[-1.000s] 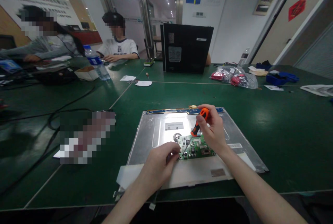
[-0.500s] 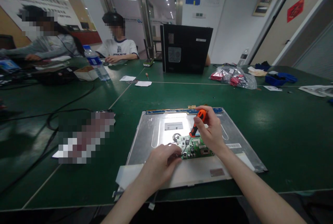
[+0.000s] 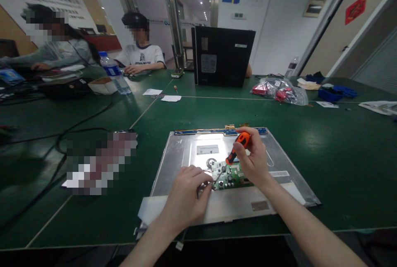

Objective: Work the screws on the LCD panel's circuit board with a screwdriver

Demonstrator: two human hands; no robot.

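An orange-and-black screwdriver (image 3: 238,146) is in my right hand (image 3: 254,155), fingers wrapped round the handle. Its shaft slants down and left across a green circuit board (image 3: 231,176), with the tip near the board's left edge. Beside that tip my left hand (image 3: 190,190) is closed in a pinch; whatever lies between its fingertips is hidden. Part of the board is covered by my right hand. The board rests on a flat silver display panel (image 3: 176,159), which has a blue circuit strip (image 3: 201,132) along its far edge.
The panel lies on a green table (image 3: 310,151). Black cables (image 3: 83,132) and a blurred-out item (image 3: 105,161) are on the left. Farther back stand a water bottle (image 3: 114,75) and a black computer case (image 3: 223,57), with a plastic bag (image 3: 279,91) to the right. Two people sit across the table.
My left hand has shifted slightly left. The screwdriver tip has also moved a little left, while my right hand and the handle sit slightly lower and farther right.
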